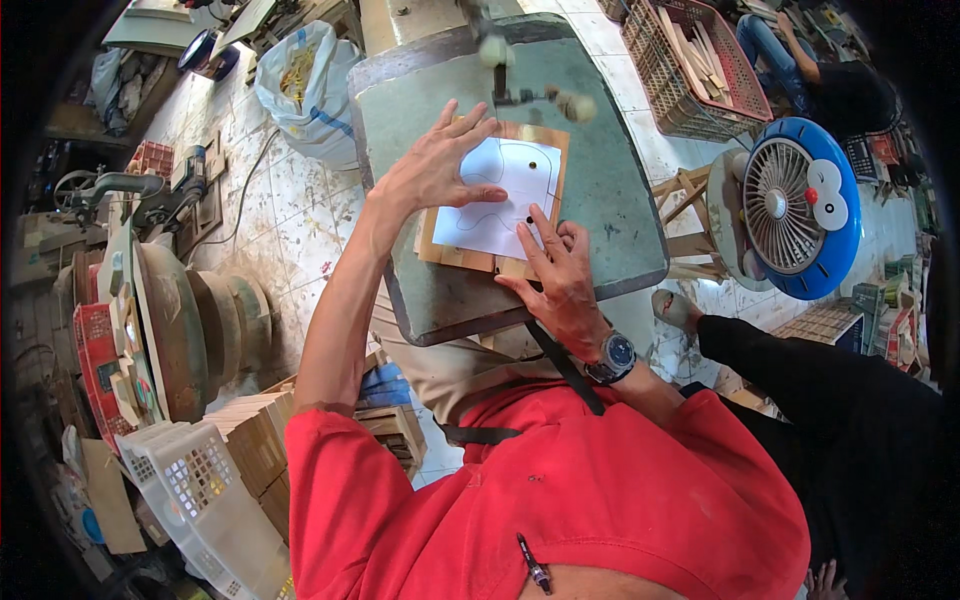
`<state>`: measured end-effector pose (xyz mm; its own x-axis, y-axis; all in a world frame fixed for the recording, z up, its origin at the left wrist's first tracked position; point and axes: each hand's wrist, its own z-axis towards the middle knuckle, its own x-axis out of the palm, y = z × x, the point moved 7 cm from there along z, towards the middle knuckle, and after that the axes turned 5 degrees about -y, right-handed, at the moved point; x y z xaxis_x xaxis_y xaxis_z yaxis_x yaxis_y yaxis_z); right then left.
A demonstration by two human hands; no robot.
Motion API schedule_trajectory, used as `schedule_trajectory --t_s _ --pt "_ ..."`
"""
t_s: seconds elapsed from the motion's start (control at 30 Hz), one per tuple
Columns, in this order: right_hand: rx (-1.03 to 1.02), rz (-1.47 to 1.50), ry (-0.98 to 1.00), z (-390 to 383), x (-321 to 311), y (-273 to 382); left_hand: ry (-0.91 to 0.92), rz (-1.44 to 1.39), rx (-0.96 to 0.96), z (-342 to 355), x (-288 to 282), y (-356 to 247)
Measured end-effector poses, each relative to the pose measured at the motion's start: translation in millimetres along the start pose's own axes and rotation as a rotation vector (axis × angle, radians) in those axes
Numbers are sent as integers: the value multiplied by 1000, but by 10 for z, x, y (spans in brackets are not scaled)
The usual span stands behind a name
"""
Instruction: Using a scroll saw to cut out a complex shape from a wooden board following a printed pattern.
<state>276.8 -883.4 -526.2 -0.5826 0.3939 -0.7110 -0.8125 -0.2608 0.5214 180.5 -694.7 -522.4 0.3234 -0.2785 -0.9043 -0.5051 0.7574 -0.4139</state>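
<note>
A flat wooden board (545,150) with a white paper pattern (500,195) glued on top lies on the green machine table (610,210). My left hand (440,165) lies spread flat on the board's left side. Over the near edge, my right hand (558,275) presses down with its fingers, a wristwatch on that wrist. Both hands hold the board flat beneath the saw arm (520,90), which hangs just beyond the board's far edge. Drawn outlines and small dark holes show on the paper.
A white sack (305,80) stands on the tiled floor to the left. A blue round fan (800,205) sits to the right, a red crate of wood strips (700,65) beyond it. Stacked wooden pieces (255,430) and a white basket (200,490) lie at lower left.
</note>
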Motion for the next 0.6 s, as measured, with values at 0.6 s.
schedule_trajectory --t_s 0.6 --pt "0 -34 5 43 45 31 -1 30 36 9 -31 5"
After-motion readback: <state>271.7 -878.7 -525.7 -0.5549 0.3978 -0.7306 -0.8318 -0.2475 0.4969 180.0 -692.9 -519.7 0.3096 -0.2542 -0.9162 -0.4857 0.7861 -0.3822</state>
